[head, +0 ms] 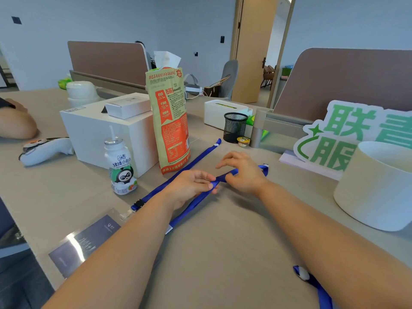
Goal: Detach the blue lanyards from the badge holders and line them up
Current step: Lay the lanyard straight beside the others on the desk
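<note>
Two blue lanyards lie on the beige desk. One lanyard (pixel 196 161) runs straight from a black clip at lower left up toward the snack bag. My left hand (pixel 191 186) pinches the second lanyard (pixel 189 210) at its middle. Just to the right, my right hand (pixel 243 172) grips the same strap, whose far end (pixel 264 168) loops past my wrist. Two clear badge holders (pixel 89 237) with dark cards lie at the desk's left front edge. A third blue lanyard (pixel 316 286) shows under my right forearm.
A drink bottle (pixel 121 168), a tall snack bag (pixel 171 121) and a white box (pixel 107 130) stand behind the lanyards. A white tub (pixel 374 186) and a green sign (pixel 347 139) stand at right. A mesh pen cup (pixel 235 127) is farther back. Another person's arm (pixel 15 123) rests at left.
</note>
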`<state>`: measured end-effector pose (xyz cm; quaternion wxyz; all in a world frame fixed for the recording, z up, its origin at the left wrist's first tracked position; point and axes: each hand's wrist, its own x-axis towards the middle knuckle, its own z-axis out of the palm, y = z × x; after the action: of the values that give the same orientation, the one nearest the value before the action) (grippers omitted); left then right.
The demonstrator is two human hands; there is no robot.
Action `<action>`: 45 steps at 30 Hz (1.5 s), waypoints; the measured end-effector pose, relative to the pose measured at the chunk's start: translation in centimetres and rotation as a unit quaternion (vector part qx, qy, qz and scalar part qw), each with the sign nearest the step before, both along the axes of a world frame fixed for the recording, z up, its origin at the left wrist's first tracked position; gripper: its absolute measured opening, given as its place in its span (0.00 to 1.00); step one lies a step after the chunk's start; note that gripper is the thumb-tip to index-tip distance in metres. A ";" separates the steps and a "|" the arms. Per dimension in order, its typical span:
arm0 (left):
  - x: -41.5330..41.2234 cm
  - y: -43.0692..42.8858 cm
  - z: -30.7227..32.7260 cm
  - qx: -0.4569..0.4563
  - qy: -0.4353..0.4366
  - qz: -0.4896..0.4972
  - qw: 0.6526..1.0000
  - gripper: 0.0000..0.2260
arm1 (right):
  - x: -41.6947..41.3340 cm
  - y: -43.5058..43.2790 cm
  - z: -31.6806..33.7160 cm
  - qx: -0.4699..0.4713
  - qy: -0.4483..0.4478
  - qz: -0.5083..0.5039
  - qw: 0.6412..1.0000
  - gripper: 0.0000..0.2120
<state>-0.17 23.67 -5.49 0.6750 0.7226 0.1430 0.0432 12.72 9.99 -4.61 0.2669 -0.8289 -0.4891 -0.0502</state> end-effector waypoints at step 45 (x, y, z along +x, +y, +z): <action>-1.0 -0.6 0.8 0.039 -0.052 0.083 0.994 0.19 | 0.4 -0.9 0.8 -0.112 -0.060 -0.046 0.991 0.09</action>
<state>-1.16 23.10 -4.66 0.6467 0.7309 0.1654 0.1422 13.15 9.11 -3.78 0.1406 -0.8706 -0.4680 -0.0568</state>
